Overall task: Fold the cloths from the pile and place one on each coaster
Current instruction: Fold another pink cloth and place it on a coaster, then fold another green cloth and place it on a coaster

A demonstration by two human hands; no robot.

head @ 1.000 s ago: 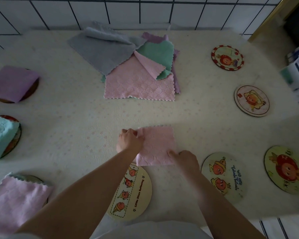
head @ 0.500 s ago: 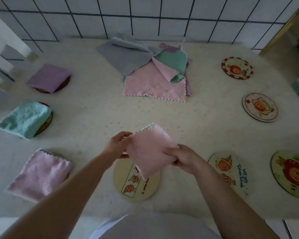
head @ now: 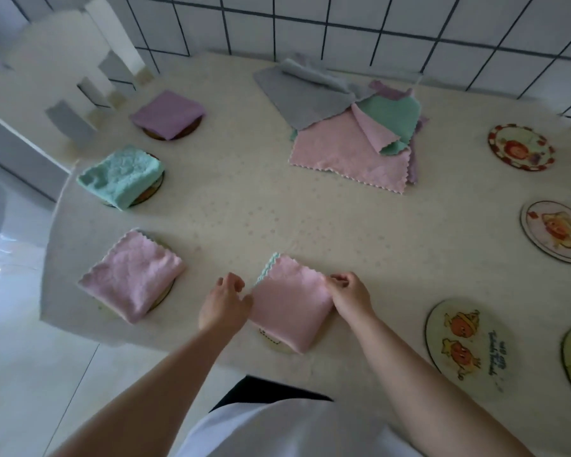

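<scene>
1. The folded pink cloth (head: 289,303) lies on the near edge of the table (head: 277,219), covering almost all of a coaster (head: 276,344), of which only a sliver with a dotted border shows at its near-left side.
2. It looks light, soft and limp (a thin scalloped microfibre square with a teal underside showing at the far corner), so it should hold a fold only loosely. I judge the corners or folded edges to be the best places to take hold; a pinch in the middle would likely pull the layers apart.
3. The left hand (head: 225,303) rests beside the cloth's left edge, fingers loosely bent and holding nothing.
4. The right hand (head: 350,295) has its fingertips curled on the cloth's right corner, seemingly pinching it lightly.
5. Half a second ago both hands held the cloth in the air above the coaster; now it is down on it and the left hand has let go.
6. Four coasters on the left now carry cloths; bare ones remain on the right, including the nearest bare coaster (head: 465,344), and the pile (head: 353,127) lies at the far side.
</scene>
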